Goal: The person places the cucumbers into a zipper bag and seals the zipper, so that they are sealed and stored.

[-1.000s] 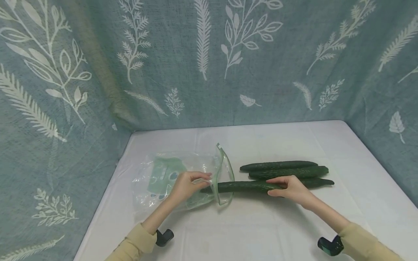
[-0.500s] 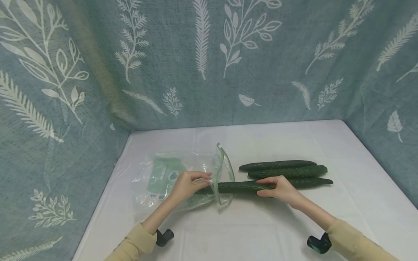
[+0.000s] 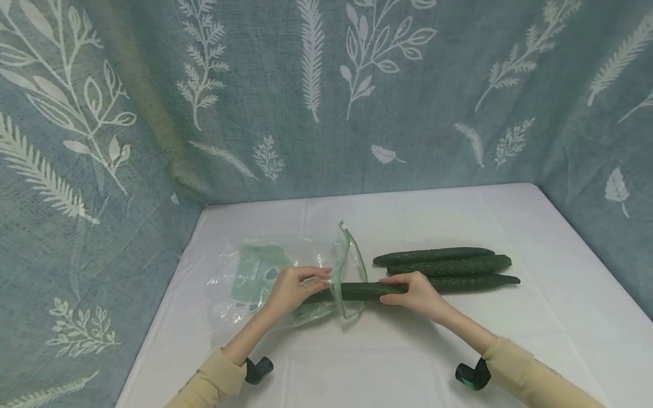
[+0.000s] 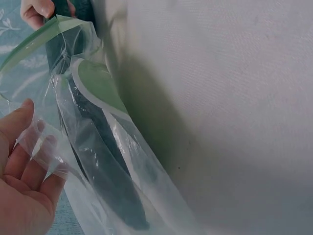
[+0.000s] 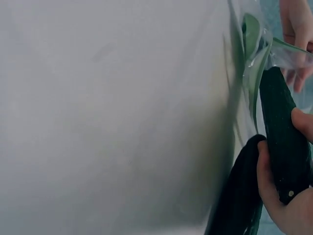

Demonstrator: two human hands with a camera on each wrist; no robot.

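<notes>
A dark green cucumber (image 5: 281, 122) lies part way inside a clear zip bag (image 3: 224, 283) with a green print and green-edged mouth. Its leading end shows through the film in the left wrist view. My right hand (image 3: 415, 296) grips the cucumber near its rear end, thumb on one side and fingers on the other, just right of the mouth. At the bag's opening, my left hand (image 3: 293, 292) holds the upper film near the green zip strip (image 3: 359, 260), which stands spread apart around the cucumber.
Three more cucumbers lie side by side at the right: a back one (image 3: 433, 256), a middle one (image 3: 454, 264) and a front one (image 3: 474, 283) close behind my right hand. A white cloth covers the table (image 3: 367, 368); a leaf-patterned curtain (image 3: 326, 153) surrounds its far sides.
My right hand has moved left with the cucumber, which is now deeper in the bag. The left hand has stayed at the bag's mouth.
</notes>
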